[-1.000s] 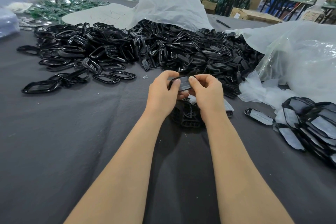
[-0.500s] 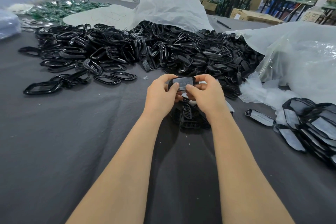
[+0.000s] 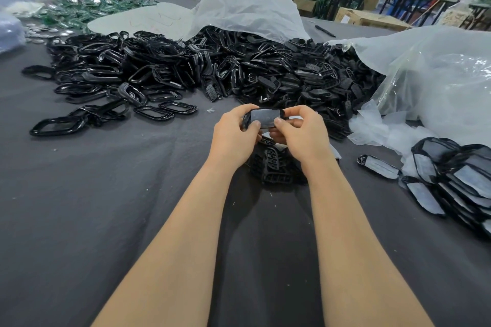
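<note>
Both hands (image 3: 268, 135) gripping black shell (image 3: 263, 118), bare cloth (image 3: 106, 207) left

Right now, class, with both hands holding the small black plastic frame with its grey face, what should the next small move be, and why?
Probably press both thumbs down to seat the grey face flush. The left hand and right hand pinch the small black plastic frame by its ends, thumbs on that face; the pile of grey-faced black pieces lies to the right.
</note>
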`<state>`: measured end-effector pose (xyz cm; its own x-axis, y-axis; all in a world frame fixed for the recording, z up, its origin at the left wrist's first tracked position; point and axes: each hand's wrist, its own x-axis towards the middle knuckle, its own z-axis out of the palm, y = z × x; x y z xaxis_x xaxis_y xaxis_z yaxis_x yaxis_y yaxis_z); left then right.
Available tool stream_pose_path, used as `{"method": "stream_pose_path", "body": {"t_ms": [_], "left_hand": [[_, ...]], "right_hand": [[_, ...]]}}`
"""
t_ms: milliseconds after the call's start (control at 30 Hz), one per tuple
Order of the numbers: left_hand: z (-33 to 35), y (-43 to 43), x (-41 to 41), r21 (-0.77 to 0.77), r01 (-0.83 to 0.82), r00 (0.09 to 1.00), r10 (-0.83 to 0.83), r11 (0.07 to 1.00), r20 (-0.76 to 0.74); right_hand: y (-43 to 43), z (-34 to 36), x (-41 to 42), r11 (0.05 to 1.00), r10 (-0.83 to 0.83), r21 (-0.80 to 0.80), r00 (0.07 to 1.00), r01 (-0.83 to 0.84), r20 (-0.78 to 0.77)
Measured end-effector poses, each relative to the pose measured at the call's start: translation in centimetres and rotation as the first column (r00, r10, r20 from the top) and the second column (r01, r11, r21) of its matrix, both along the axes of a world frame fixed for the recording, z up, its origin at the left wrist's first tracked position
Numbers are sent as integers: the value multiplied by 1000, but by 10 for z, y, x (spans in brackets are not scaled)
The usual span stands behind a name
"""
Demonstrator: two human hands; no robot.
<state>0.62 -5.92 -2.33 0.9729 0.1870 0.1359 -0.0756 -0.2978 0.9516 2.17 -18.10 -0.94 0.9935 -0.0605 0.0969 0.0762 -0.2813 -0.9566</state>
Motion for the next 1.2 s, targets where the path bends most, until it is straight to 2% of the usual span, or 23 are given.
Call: {"method": "stream_pose_path", "body": {"t_ms": [133,200,300,400,567,800,900,967,1033,1100,1200], "left_hand": [[-2,-1,0,-28,14,1000,-14,1000,3],[-3,-2,0,-38,6,1000,-6,999,-5],[-4,-2,0,-60,-23,999,21,998,-30],[-3,-2,0,-80,-29,998,24,996,-56],[-1,-2,-1,-67,-35,997,30,997,-76],[4,-1,-5,-70,-34,997,29,997,-67],[3,-1,-4,-91,-41,997,35,995,-65],[0,0,-2,-141,-57,997,48,988,-62],[0,0,-1,-199,-67,997,58,978,-49],[-1,-1,-1,-212,-56,998,50,976,-38],[1,-2,-2,-197,-21,1000,17,980,-19]], "right_hand": [[0,0,1,1000,-20,-3,999,20,-31],[1,-2,1,996,-58,-65,998,57,-10],[5,-2,-2,951,-104,-262,966,167,239],[12,1,-7,914,-18,-362,912,181,410],[14,-4,-6,857,104,-504,922,108,374],[14,-7,-4,855,142,-516,930,58,340],[14,-7,-4,889,138,-457,944,15,300],[13,-4,-4,948,65,-317,951,36,301],[9,-1,-3,983,-76,-141,960,117,269],[4,-1,0,989,-150,29,980,147,132],[4,-1,1,987,-58,150,998,62,-27]]}}
